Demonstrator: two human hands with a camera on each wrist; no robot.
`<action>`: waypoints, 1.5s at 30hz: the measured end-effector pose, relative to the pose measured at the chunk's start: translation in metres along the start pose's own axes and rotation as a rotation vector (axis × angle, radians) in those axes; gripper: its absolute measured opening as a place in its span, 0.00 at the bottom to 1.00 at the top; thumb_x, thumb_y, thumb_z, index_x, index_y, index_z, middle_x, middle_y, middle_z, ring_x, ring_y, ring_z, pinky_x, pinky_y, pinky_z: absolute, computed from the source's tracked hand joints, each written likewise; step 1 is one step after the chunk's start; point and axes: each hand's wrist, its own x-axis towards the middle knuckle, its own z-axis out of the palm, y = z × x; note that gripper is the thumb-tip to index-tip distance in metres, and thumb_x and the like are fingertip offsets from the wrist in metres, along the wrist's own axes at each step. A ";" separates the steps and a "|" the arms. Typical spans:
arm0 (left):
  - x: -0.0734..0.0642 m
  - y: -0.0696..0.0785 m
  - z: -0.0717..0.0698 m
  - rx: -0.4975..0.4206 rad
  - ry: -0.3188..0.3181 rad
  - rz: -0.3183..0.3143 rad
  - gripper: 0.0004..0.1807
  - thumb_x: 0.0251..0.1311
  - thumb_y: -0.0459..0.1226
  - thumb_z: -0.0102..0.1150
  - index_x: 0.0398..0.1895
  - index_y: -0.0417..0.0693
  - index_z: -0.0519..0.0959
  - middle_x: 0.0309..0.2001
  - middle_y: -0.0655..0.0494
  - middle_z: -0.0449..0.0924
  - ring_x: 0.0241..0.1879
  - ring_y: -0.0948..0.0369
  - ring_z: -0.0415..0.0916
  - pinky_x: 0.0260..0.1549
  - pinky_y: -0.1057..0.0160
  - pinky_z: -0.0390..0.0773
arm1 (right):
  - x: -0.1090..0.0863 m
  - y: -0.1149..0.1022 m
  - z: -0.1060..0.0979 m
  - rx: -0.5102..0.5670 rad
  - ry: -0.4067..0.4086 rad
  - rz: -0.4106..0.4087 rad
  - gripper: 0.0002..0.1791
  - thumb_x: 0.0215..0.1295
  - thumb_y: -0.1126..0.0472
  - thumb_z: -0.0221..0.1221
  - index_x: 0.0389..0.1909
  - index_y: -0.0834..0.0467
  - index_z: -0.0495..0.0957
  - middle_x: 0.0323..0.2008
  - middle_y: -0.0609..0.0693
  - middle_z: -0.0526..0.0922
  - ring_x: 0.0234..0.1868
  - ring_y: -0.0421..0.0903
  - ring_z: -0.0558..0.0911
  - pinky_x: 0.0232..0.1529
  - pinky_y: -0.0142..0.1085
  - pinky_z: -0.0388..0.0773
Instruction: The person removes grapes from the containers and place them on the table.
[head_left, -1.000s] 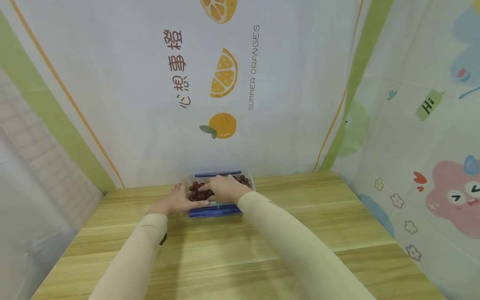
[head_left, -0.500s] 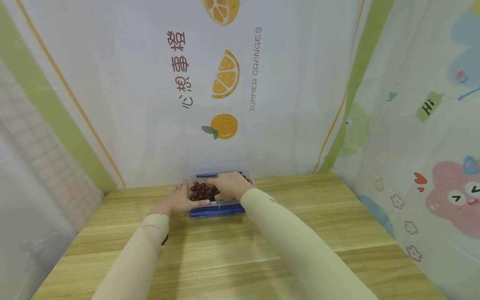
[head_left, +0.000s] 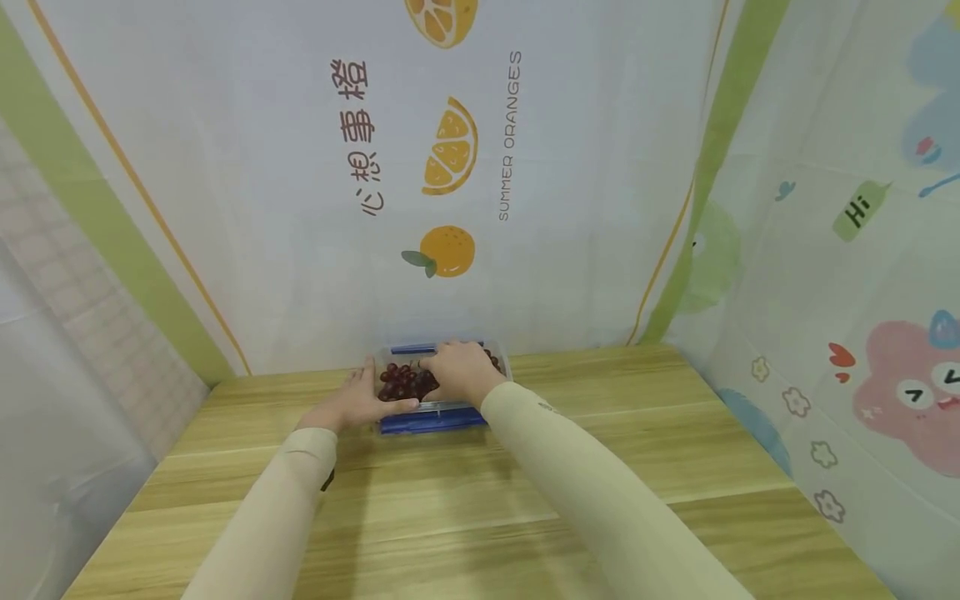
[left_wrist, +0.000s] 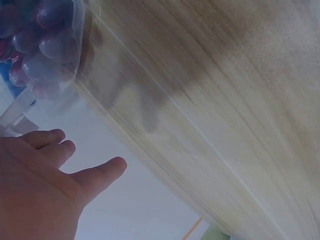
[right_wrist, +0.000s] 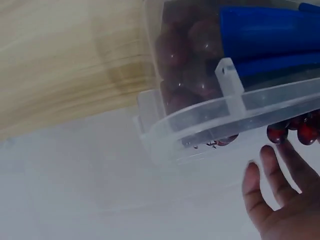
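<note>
A clear plastic food container (head_left: 433, 420) with blue side clips sits at the table's back edge, filled with dark red grapes (head_left: 397, 385). My left hand (head_left: 348, 402) rests at its left end, thumb along the front rim, other fingers stretched toward the back. In the left wrist view the fingers of the left hand (left_wrist: 40, 180) are spread, near the container's corner. My right hand (head_left: 461, 371) reaches over the container onto the grapes, hiding those in the middle. The right wrist view shows that right hand (right_wrist: 295, 215) with fingers extended, fingertips right at the grapes above the rim.
The container stands on a wooden table (head_left: 420, 508), close to a white curtain (head_left: 285, 275) printed with oranges. Another printed curtain (head_left: 795, 275) hangs along the right side. A dark band (head_left: 327, 480) shows at the left cuff.
My right hand has shifted a little to the right over the grapes, baring more of them on the left. The left hand and the container have stayed in place.
</note>
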 end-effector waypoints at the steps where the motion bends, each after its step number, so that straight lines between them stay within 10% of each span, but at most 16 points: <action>1: 0.000 -0.001 0.000 -0.005 -0.002 -0.005 0.82 0.54 0.80 0.58 0.84 0.40 0.19 0.86 0.29 0.26 0.84 0.29 0.29 0.78 0.23 0.47 | 0.000 0.000 0.000 -0.023 0.002 -0.024 0.37 0.69 0.27 0.61 0.75 0.36 0.74 0.69 0.45 0.82 0.69 0.50 0.80 0.66 0.50 0.83; 10: 0.001 -0.004 0.003 -0.029 -0.009 -0.021 0.83 0.52 0.81 0.59 0.84 0.44 0.17 0.86 0.29 0.25 0.85 0.31 0.28 0.78 0.23 0.48 | 0.003 -0.004 0.001 0.005 -0.059 -0.145 0.32 0.74 0.37 0.62 0.77 0.33 0.71 0.76 0.40 0.76 0.80 0.53 0.71 0.78 0.58 0.71; 22: 0.000 -0.006 0.004 -0.042 0.001 -0.028 0.84 0.51 0.82 0.59 0.83 0.44 0.16 0.85 0.28 0.25 0.85 0.30 0.30 0.78 0.23 0.50 | 0.000 -0.006 0.002 -0.117 0.037 -0.175 0.32 0.77 0.39 0.61 0.78 0.32 0.68 0.71 0.43 0.80 0.71 0.46 0.81 0.69 0.47 0.82; 35: 0.001 -0.006 0.005 -0.092 0.004 -0.018 0.84 0.52 0.80 0.61 0.84 0.45 0.16 0.86 0.30 0.26 0.85 0.30 0.32 0.78 0.25 0.51 | -0.004 -0.004 -0.011 0.054 0.023 0.011 0.36 0.74 0.39 0.64 0.77 0.49 0.71 0.59 0.46 0.88 0.50 0.45 0.90 0.50 0.42 0.91; 45: 0.007 -0.008 0.005 -0.081 0.006 -0.021 0.84 0.50 0.82 0.60 0.84 0.45 0.16 0.86 0.31 0.26 0.85 0.31 0.32 0.79 0.26 0.51 | -0.004 -0.002 -0.015 0.009 0.019 -0.006 0.26 0.75 0.45 0.65 0.70 0.47 0.80 0.52 0.45 0.91 0.43 0.42 0.90 0.46 0.38 0.91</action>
